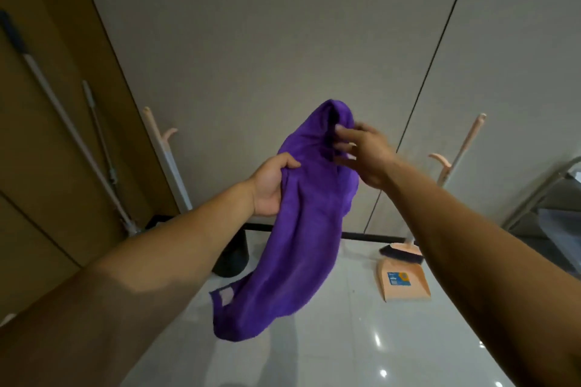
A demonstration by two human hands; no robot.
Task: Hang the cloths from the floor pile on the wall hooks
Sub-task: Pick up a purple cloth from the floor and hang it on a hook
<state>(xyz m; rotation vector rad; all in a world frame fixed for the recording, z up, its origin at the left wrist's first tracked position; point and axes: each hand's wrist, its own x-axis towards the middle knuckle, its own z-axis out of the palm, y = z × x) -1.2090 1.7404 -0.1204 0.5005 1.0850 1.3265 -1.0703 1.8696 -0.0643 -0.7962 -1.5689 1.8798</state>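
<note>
A purple cloth (301,223) hangs in the air in front of the grey wall (283,41), its lower end drooping toward the floor with a small white label near the bottom left corner. My left hand (270,188) grips the cloth's left edge about a third of the way down. My right hand (364,151) pinches the bunched top of the cloth with fingers and thumb. No wall hook and no floor pile is in view.
A peach broom (452,173) and dustpan (404,281) lean at the wall on the right. A second peach handle (163,154), two mop poles (63,122) and a black bin (232,258) stand at the left. A metal rack (547,198) is far right. Glossy white floor (345,339) below.
</note>
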